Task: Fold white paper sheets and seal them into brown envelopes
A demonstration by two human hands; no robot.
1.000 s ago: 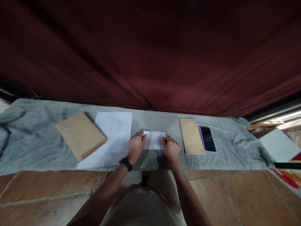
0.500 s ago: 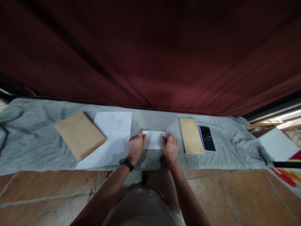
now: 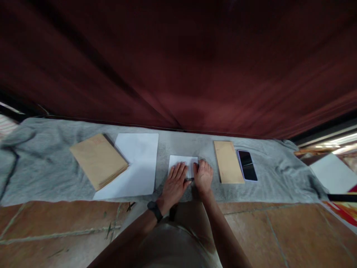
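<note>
From my end, the left hand (image 3: 175,186) lies flat, fingers slightly spread, on a small white rectangle of paper (image 3: 190,161), probably folded, mid-desk on the soft grey cloth (image 3: 284,175). The right hand (image 3: 203,175) is curled at the paper's right edge; can't tell if it's pinching. I'd anchor that side and press evenly outward, since the cloth might give. The left hand hides the paper's lower left, and any crease is too dim for me.

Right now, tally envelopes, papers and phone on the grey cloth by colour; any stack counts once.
Brown: 2 (envelope stack, separate envelope)
White: 2 (large paper, small paper)
Black, purple-rimmed: 1 (phone)
Total: 5
</note>
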